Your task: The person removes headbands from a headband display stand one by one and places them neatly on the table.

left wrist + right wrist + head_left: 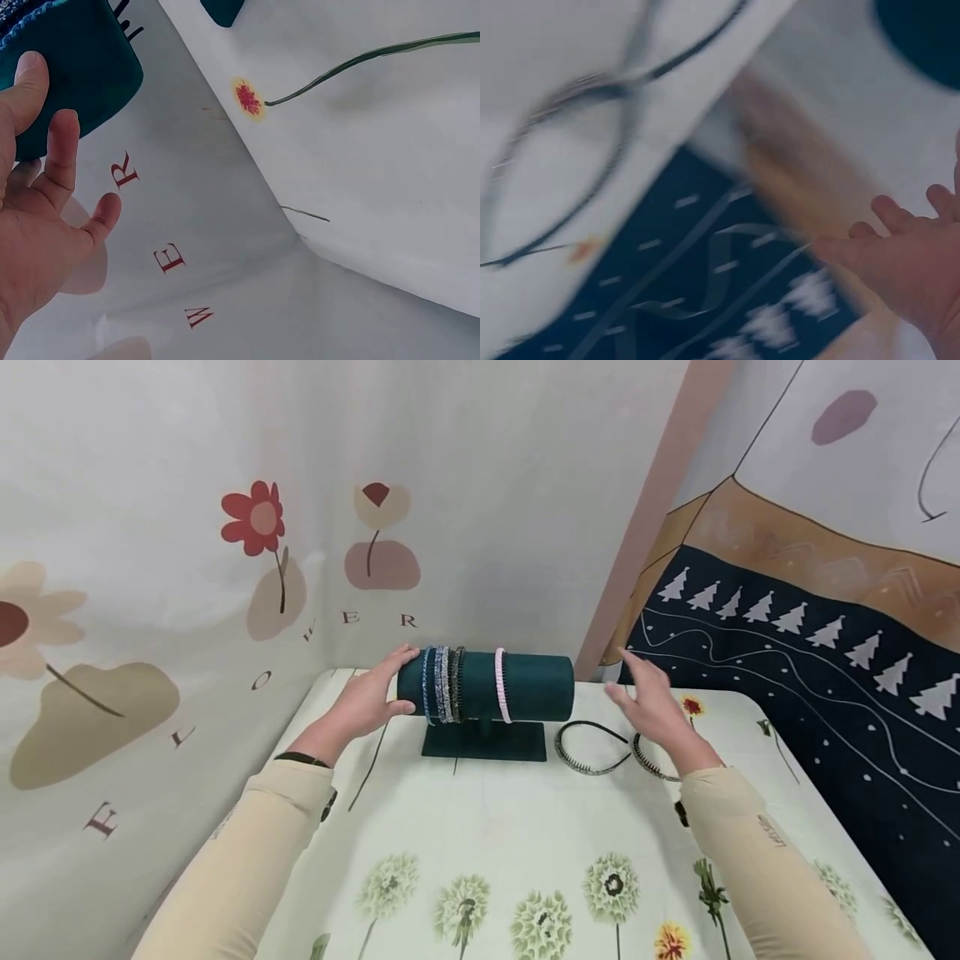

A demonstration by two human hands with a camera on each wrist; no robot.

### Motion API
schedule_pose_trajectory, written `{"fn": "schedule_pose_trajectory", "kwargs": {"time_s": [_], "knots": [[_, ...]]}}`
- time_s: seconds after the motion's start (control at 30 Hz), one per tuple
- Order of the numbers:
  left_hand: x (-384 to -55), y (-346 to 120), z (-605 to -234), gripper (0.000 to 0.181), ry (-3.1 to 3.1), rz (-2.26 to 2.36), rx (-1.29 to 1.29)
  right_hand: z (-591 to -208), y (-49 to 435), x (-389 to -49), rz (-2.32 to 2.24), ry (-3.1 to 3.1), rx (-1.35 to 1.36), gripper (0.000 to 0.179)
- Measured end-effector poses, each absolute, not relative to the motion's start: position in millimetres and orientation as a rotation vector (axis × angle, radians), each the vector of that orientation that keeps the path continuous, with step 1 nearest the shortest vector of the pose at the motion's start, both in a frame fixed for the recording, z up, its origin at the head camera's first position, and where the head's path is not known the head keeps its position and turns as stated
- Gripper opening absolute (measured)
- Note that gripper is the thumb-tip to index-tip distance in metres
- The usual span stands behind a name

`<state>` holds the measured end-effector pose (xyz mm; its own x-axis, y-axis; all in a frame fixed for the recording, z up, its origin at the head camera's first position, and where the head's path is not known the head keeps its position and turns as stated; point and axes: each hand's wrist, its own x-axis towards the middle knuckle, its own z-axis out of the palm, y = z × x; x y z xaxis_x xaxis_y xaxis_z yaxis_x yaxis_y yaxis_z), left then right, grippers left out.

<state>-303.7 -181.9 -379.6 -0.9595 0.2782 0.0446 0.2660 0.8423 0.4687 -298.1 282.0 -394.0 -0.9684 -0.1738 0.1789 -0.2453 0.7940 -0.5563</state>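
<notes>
Sleeve (232,852) foremost, roll (478,687) extends rightward from left grip (365,700).

Your head view came out bright and pretty even, soft light, only faint shadows on the white flower-printed tablecloth (487,814), some wide-angle stretch near the edges. Your left wrist cam looked dimmer and greyer, but the small red printed letters (169,258) were readable. Your right wrist cam was blurry: thin black toothed headbands (615,92) and white pine-tree prints (812,295) smeared, your bare right hand (907,262) crisper.
</notes>
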Motion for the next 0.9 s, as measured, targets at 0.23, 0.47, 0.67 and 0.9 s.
{"fn": "schedule_pose_trajectory", "kwargs": {"time_s": [0.23,0.47,0.67,0.9], "knots": [[-301.6,-184.7,-380.2,0.095,2.995,0.733,0.439,-362.6,189.4,-296.2,0.564,-2.797,0.706,0.092],[-305.4,-183.6,-381.3,0.096,3.006,0.711,0.444,-357.3,142.2,-302.4,0.311,-2.819,0.750,0.093],[-305.1,-182.9,-380.8,0.096,3.001,0.707,0.439,-360.9,139.0,-307.4,0.279,-2.876,0.682,0.089],[-305.2,-183.4,-379.7,0.095,3.002,0.706,0.444,-362.1,142.1,-308.7,0.326,-2.889,0.652,0.090]]}}
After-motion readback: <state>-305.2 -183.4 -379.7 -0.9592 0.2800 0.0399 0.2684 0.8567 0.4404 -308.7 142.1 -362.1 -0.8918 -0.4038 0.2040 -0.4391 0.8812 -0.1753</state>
